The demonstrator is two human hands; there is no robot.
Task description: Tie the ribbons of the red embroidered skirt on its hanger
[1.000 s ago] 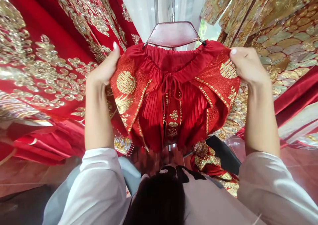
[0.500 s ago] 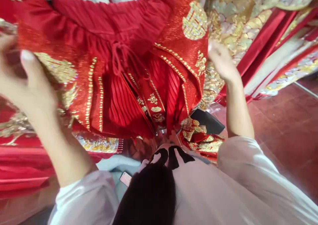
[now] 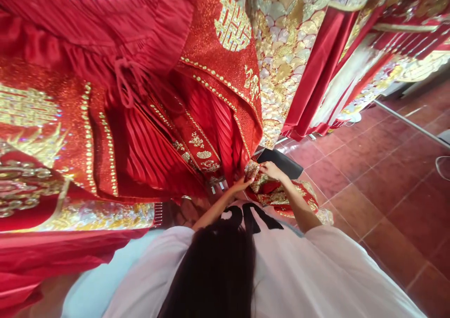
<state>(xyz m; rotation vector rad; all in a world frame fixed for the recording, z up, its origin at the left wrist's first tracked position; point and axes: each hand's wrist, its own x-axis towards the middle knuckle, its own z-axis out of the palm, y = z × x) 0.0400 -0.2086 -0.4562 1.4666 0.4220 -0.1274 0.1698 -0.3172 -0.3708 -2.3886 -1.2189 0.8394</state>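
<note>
A red pleated skirt with gold embroidery hangs in front of me and fills the upper left of the view. Both my arms reach down below its hem. My left hand and my right hand are closed on a bundle of red and gold embroidered cloth lying low near the floor, beside a dark flat object. The fingers are small in view and pinch the top edge of the cloth.
More red and gold garments hang to the right and at the left. A red tiled floor spreads to the right, crossed by a thin pale rail.
Both hands let go of the hanging skirt's waist and dropped to the cloth bundle near the floor. The view swung right and down.
</note>
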